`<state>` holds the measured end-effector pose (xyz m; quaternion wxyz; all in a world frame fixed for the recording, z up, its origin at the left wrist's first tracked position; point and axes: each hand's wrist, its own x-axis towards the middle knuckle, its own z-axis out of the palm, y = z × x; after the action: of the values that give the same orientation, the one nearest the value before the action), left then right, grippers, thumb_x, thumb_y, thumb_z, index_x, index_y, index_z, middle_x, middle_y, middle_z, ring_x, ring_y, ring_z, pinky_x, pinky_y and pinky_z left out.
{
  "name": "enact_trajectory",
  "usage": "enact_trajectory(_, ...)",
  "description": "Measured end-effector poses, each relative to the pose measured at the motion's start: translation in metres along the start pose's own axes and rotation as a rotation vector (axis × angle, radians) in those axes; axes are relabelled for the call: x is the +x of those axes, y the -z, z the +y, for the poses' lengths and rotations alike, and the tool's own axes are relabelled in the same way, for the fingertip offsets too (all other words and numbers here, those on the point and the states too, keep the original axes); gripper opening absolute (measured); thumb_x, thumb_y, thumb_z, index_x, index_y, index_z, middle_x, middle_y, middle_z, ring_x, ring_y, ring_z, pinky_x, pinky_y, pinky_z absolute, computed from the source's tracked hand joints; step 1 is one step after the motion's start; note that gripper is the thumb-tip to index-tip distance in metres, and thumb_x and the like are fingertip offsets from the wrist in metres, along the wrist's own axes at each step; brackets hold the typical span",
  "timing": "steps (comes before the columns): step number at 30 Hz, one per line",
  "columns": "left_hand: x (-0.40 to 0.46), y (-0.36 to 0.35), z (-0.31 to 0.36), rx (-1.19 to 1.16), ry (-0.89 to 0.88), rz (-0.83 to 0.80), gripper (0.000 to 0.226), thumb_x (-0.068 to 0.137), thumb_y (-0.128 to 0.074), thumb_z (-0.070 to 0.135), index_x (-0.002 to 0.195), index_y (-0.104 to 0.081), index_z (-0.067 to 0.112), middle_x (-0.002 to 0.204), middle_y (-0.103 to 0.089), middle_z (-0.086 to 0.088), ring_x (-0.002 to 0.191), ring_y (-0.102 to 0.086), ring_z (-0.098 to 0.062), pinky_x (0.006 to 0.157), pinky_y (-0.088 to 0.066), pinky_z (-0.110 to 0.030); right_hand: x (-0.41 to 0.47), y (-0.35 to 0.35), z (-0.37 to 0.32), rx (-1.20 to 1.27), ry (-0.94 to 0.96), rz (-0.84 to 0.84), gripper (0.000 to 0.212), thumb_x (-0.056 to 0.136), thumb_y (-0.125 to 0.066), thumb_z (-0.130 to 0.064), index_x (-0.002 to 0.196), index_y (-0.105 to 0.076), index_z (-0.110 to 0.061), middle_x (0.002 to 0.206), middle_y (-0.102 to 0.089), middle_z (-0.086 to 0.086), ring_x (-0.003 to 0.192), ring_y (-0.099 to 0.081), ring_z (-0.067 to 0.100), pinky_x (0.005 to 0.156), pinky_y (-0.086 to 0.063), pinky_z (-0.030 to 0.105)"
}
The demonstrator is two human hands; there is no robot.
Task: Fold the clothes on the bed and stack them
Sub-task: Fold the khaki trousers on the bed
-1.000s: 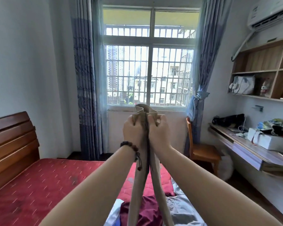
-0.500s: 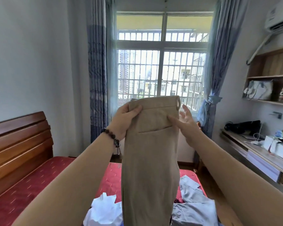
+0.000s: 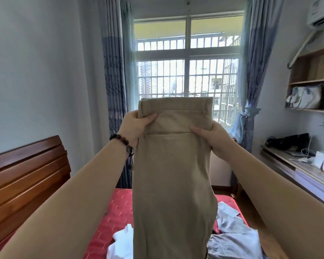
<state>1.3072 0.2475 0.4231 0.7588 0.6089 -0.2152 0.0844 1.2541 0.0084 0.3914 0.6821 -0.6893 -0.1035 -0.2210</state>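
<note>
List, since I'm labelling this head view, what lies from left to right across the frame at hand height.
wooden headboard → left hand → beige trousers → right hand → desk

A bed [image 3: 118,212] with a red quilted cover and a wooden headboard [image 3: 24,176] carries the loose clothes. A crumpled white garment [image 3: 122,242] lies farther from the headboard, near the bottom edge of view; a grey garment [image 3: 232,234] (rumpled, partly hidden) lies farther still, at the bed's far side.
</note>
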Motion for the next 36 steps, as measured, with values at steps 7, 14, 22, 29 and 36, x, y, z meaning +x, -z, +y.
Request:
enact_trajectory(7, 0.011, 0.0, 0.014, 0.035, -0.132, 0.089, 0.007, 0.08, -0.077, 0.016, 0.085, -0.072, 0.017, 0.093, -0.074, -0.006, 0.093, -0.069, -0.025, 0.086, -0.057, -0.042, -0.027, 0.024, 0.037, -0.169, -0.179, -0.167, 0.028, 0.075, -0.079, -0.006, 0.099, -0.069, -0.015, 0.096, -0.075, -0.002, 0.09, -0.072, 0.015, 0.07, -0.057, 0.022)
enact_trajectory(14, 0.008, 0.011, 0.034, -0.063, -0.213, 0.147, 0.005, 0.085, -0.073, 0.013, 0.088, -0.07, 0.015, 0.097, -0.072, -0.006, 0.093, -0.068, -0.022, 0.08, -0.057, -0.035, -0.065, 0.013, 0.084, -0.337, -0.276, -0.242, 0.017, 0.075, -0.078, -0.001, 0.088, -0.073, -0.011, 0.084, -0.075, 0.001, 0.075, -0.07, 0.013, 0.068, -0.057, 0.024)
enact_trajectory(22, -0.005, 0.036, 0.031, -0.132, -0.208, 0.106, 0.006, 0.087, -0.07, 0.01, 0.091, -0.069, 0.015, 0.089, -0.074, 0.002, 0.084, -0.07, -0.012, 0.07, -0.055, -0.025, -0.068, 0.014, 0.05, -0.312, -0.348, -0.319, 0.032, 0.076, -0.077, -0.011, 0.106, -0.07, -0.002, 0.1, -0.074, 0.011, 0.092, -0.07, 0.025, 0.079, -0.058, 0.033)
enact_trajectory(29, -0.019, 0.049, 0.035, -0.057, -0.275, 0.038, 0.008, 0.082, -0.076, 0.028, 0.089, -0.074, 0.024, 0.093, -0.075, 0.003, 0.091, -0.07, -0.015, 0.076, -0.056, -0.029, -0.038, -0.055, -0.047, -0.064, 0.073, 0.105, 0.016, 0.079, -0.078, -0.018, 0.092, -0.07, -0.011, 0.093, -0.075, 0.006, 0.089, -0.071, 0.021, 0.078, -0.058, 0.033)
enact_trajectory(36, -0.089, 0.086, -0.044, 0.009, 0.038, -0.105, 0.043, 0.07, -0.077, 0.046, 0.1, -0.069, 0.016, 0.096, -0.075, 0.001, 0.093, -0.071, -0.02, 0.073, -0.057, -0.027, -0.065, -0.09, -0.05, 0.191, 0.082, 0.261, 0.007, 0.086, -0.069, -0.011, 0.093, -0.068, -0.007, 0.092, -0.073, 0.007, 0.086, -0.07, 0.019, 0.081, -0.057, 0.032)
